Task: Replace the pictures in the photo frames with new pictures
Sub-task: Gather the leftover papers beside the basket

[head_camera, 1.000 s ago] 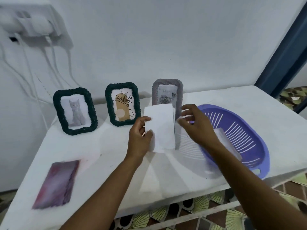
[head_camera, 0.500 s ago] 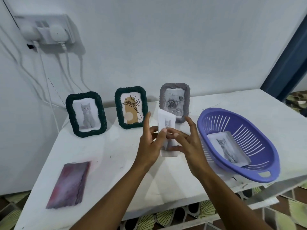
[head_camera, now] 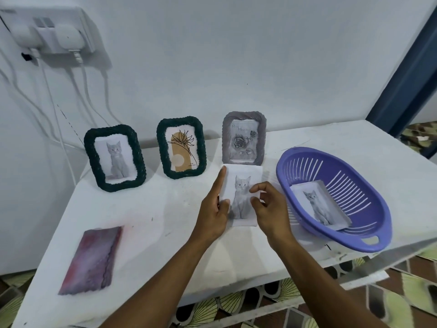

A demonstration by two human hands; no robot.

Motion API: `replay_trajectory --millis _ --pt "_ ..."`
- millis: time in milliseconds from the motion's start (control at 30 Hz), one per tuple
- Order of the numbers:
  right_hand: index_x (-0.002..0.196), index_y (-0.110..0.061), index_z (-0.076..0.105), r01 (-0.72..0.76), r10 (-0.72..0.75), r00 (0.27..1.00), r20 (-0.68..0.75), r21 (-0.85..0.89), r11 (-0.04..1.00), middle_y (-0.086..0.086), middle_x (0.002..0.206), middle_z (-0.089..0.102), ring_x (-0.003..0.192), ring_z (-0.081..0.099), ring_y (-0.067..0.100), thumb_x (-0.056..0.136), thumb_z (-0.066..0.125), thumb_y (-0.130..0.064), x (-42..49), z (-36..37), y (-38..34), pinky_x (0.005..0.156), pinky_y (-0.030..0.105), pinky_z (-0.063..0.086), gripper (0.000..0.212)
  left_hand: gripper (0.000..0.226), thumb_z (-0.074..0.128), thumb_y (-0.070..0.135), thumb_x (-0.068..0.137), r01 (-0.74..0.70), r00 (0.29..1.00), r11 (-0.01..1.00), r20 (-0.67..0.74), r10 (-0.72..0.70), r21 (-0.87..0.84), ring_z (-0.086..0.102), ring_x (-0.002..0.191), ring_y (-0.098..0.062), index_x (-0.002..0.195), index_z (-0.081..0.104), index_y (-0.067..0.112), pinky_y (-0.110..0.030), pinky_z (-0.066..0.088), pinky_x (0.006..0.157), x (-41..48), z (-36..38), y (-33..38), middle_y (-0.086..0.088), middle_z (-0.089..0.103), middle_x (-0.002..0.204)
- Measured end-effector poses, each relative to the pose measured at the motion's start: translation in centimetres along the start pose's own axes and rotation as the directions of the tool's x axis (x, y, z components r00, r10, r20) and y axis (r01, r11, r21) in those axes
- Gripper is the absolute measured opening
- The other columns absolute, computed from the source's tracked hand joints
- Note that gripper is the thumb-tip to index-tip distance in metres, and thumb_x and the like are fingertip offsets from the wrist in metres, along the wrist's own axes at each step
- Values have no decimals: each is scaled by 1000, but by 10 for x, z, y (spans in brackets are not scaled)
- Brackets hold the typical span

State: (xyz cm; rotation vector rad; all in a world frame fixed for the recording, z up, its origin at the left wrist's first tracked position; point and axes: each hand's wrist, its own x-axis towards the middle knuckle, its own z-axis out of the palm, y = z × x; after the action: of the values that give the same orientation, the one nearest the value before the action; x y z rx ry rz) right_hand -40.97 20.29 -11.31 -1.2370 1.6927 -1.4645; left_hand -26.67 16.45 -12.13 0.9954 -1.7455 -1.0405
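Grip: both hands on one cat print. The left hand pinches its left margin, thumb pressed on the front, forefinger laid straight up the left edge almost to the top corner. The right hand holds the right margin between curled thumb and forefinger, other fingers tucked. Print faces the camera, long side up: grey kitten sitting on white. Its lower edge is close over the table; contact there cannot be made out.

Directly beyond the grip, just past the print's top edge: grey frame, upright by the wall, with a grey rose picture in it.

Beyond and to the left of the grip: middle green frame, braided rim, upright, holding a plant drawing, black lines over a tan arch.

Further left again: far green frame, same braided rim, holding a kitten picture like the one in hand.

Right of the grip, near the right hand but apart from it: purple basket, slotted, one handle at the table's near edge. Inside lies a second cat print, face up.

Well to the near-left of the grip: reddish-purple picture, flat on the table.

High on the wall, far left of the grip: socket block.
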Motion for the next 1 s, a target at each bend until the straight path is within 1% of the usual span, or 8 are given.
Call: replay_trajectory --millis 67,200,367,533,633,767,867,1000 --pt "84 -23 61 -14 14 1000 -16 22 1000 -9 97 67 91 62 8 84 54 12 -5 0 8 74 17 45 35 59 46 17 102 -26 1000 998 17 25 50 37 135 5 148 21 45 -15 42 102 -5 2 -8 27 23 153" --pt "84 -20 63 -36 37 999 -17 41 999 -9 93 68 93 65 6 84 54 14 -12 1 20 79 21 50 35 58 46 6 100 -9 997 994 78 1 107 28 141 2 141 30 45 -11 25 111 -15 4 -23 18 31 153" --pt "93 -23 66 30 -30 998 -47 3 1000 -10 97 69 94 64 4 88 55 6 -12 -3 4 80 17 51 31 55 43 -6 95 -3 997 998 82 -2 67 40 132 1 135 47 32 -26 34 113 -8 13 -12 13 47 144" --pt "108 -24 66 111 -137 983 -123 -199 974 -6 110 65 96 63 11 90 57 -1 16 -56 -32 74 23 57 30 45 49 -1 96 -113 983 990 136 124 -79 51 118 1 133 51 25 -17 42 100 16 35 28 16 53 132" --pt "112 -23 66 30 -68 987 -142 -254 967 -6 110 61 87 61 10 90 54 -3 42 -113 -40 64 21 53 32 42 59 17 95 -121 972 988 192 138 -94 53 109 -6 134 51 29 -19 46 91 25 65 37 10 51 128" --pt "99 -27 69 -142 124 990 -73 -357 923 4 110 66 88 62 20 81 58 2 75 -176 -14 69 30 52 36 43 64 34 91 -22 976 996 216 3 84 37 129 -8 131 49 37 -27 37 106 32 106 29 1 29 143" --pt "103 -23 70 -175 222 975 32 -508 843 5 110 64 93 58 22 81 62 2 83 -194 11 76 30 45 35 47 67 34 89 141 976 990 166 -144 30 57 107 -13 133 49 35 -30 50 96 33 121 29 1 39 133" --pt "113 -21 68 -155 282 951 128 -593 790 4 115 60 100 56 22 84 65 -3 90 -193 26 81 32 47 34 45 72 23 85 113 992 993 56 -111 -36 63 87 -11 128 57 25 -28 55 82 31 126 30 1 54 114"
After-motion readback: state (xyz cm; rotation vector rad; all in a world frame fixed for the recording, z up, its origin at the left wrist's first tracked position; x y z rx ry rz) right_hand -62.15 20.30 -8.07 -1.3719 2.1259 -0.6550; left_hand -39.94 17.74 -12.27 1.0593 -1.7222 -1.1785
